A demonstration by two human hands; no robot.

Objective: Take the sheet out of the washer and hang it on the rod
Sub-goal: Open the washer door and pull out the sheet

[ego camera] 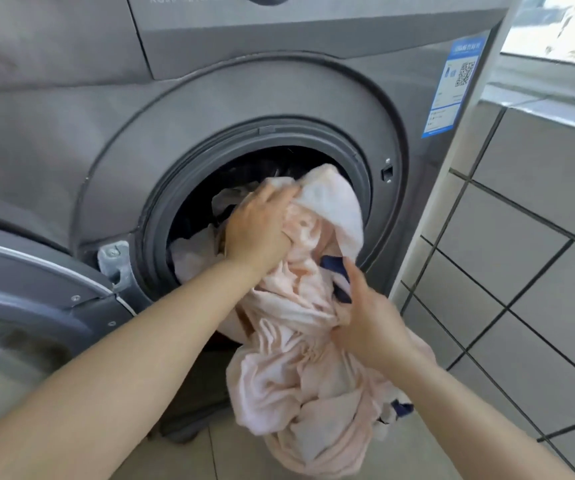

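Observation:
A pale pink sheet [299,386] spills out of the round mouth of a grey front-loading washer [209,109] and hangs down toward the floor. My left hand [261,226] grips a bunch of the sheet at the drum opening. Lower and to the right, my right hand [369,317] holds a fold of the sheet just outside the door ring, index finger stretched upward. A dark blue patch [334,268] shows among the folds. More white laundry [192,251] lies inside the drum. No rod is in view.
The washer door [36,282] stands swung open at the lower left. A tiled wall [521,237] rises at the right, close beside the washer. A window sill [556,64] sits at the upper right. Pale floor tiles [227,459] lie below.

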